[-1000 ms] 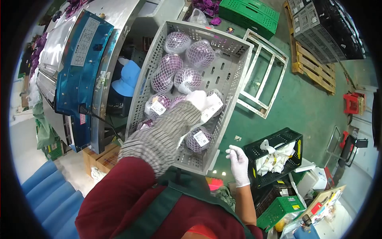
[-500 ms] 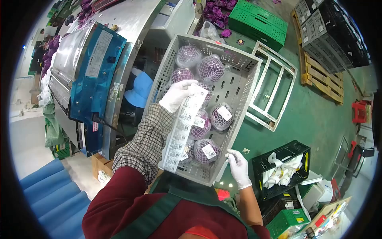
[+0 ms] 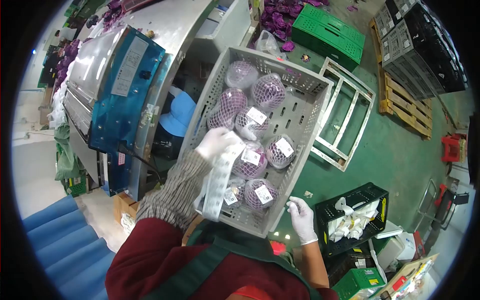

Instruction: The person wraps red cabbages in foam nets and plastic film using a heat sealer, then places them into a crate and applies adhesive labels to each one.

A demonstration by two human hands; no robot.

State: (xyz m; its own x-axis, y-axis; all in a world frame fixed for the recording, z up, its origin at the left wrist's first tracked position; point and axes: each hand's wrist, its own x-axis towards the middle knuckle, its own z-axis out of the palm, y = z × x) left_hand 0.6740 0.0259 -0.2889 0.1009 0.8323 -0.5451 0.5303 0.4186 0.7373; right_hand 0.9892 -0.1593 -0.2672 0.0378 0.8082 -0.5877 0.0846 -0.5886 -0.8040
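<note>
In my gloved left hand (image 3: pixel 214 144) is a long strip of white labels (image 3: pixel 219 182); its lower end curls down over the near left edge of a grey plastic crate (image 3: pixel 306 135). Inside the crate lie several red cabbages (image 3: pixel 268 91) in white foam-like netting and clear wrap. White labels stick to some of them, including the middle cabbage (image 3: pixel 252 123) just beyond my left fingers. Labels are not visible on the ones at the far end. My gloved right hand (image 3: pixel 301 220) hovers beside the crate's near right corner, fingers loosely bent, with nothing visible in it.
On the left stands a blue-sided machine (image 3: pixel 125 100) beside a metal table (image 3: pixel 165 25). A white metal frame (image 3: pixel 345 117) lies right of the crate. A black crate (image 3: pixel 325 215) holds crumpled white strips. Green crates (image 3: pixel 330 35) and a wooden pallet (image 3: pixel 407 105) are farther off.
My left hand has drawn back towards me with the label strip, which now hangs more bent. The labelled middle cabbage is uncovered. My right hand has dropped slightly.
</note>
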